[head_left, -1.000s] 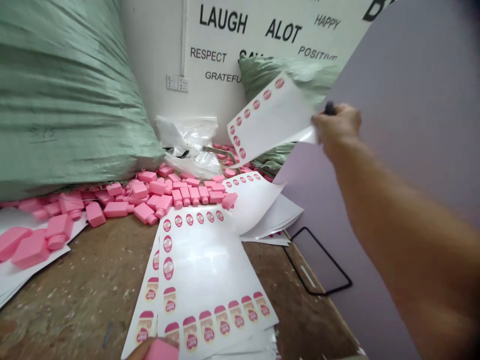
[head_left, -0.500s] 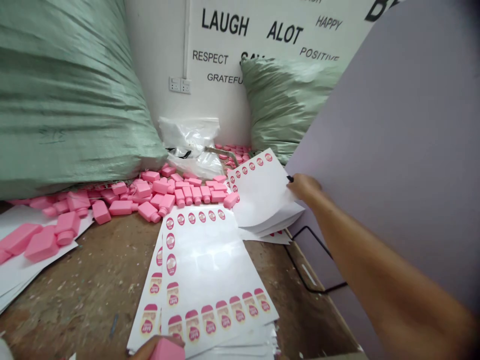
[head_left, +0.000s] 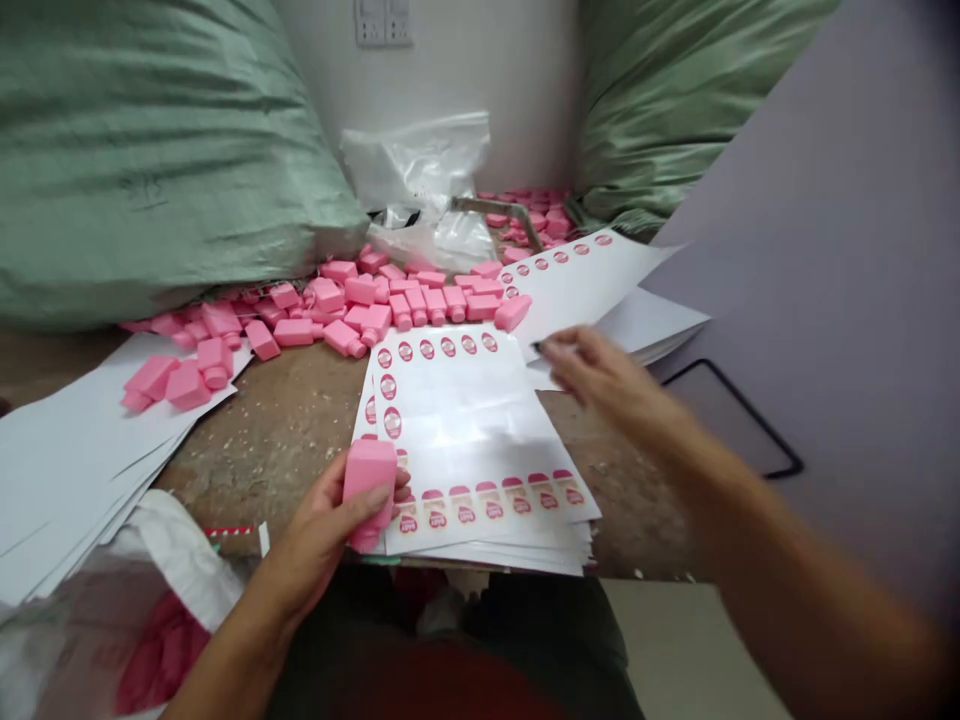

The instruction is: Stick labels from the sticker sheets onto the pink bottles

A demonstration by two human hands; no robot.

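My left hand point(head_left: 330, 515) is closed around a pink plastic bottle point(head_left: 370, 482) at the front edge of the table, over the left side of a stack of sticker sheets point(head_left: 465, 440). Small oval labels line the top and left of the uppermost sheet, and larger labels run along its bottom. My right hand point(head_left: 592, 370) is in the air to the right of that stack, slightly blurred. Its fingers pinch a small black-tipped object point(head_left: 536, 347), mostly hidden. Behind it lies a second pile of sticker sheets point(head_left: 570, 285), with one sheet's corner curled up.
Many pink bottles point(head_left: 360, 290) lie across the back of the table. Several more rest on white sheets point(head_left: 82, 430) at the left. Large green sacks point(head_left: 150, 170) and a clear plastic bag point(head_left: 427, 170) stand behind. A lilac panel point(head_left: 840, 300) rises at the right.
The view has tipped downward. My right hand has come off the right-hand pile, back toward the front stack. More of my left hand and its bottle now shows.
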